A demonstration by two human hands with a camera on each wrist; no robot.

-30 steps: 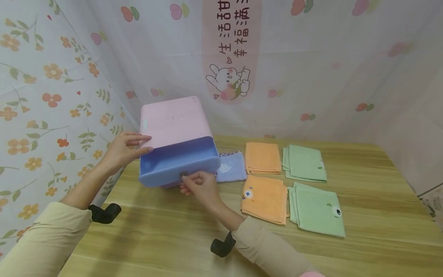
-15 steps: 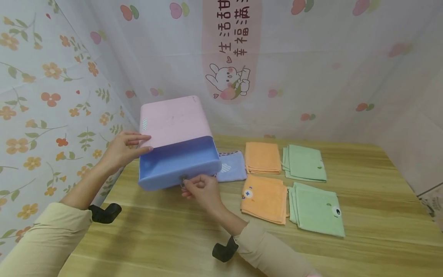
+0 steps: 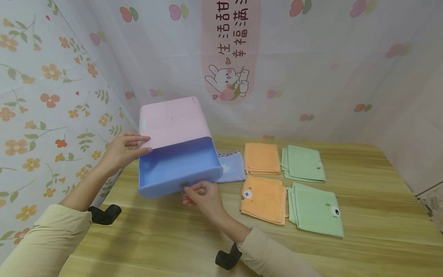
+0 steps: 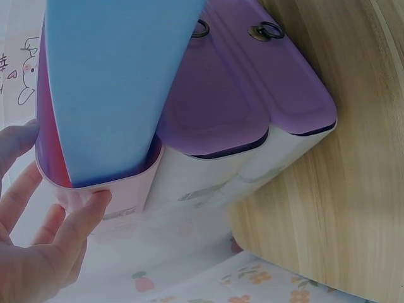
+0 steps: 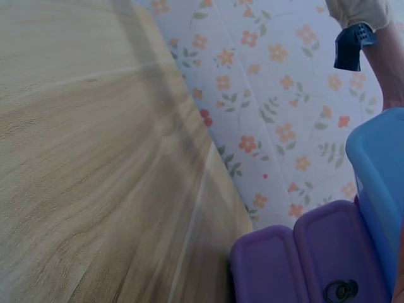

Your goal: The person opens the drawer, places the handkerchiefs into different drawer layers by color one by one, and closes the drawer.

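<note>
A small drawer cabinet with a pink top [image 3: 174, 121] stands at the left of the table, its blue top drawer [image 3: 173, 165] pulled well out. Nothing shows inside that drawer in the head view. My right hand [image 3: 205, 197] pinches the metal ring pull [image 3: 184, 188] on the drawer's front. With fingers spread, my left hand [image 3: 122, 151] rests on the pink top's left front corner; in the left wrist view its fingertips touch the pink rim [image 4: 95, 189]. Two purple drawers [image 4: 218, 104], each with a ring pull, sit closed below the blue one.
Right of the cabinet lie a folded blue towel [image 3: 232, 169], orange towels [image 3: 262, 157] and green towels [image 3: 303, 163] on the wooden table [image 3: 166, 238]. A flowered curtain [image 3: 52, 115] borders the left side; a printed curtain [image 3: 294, 69] hangs behind.
My right hand has drawn the blue drawer farther out toward me, so more of its inside shows. My left hand has stayed on the cabinet's corner.
</note>
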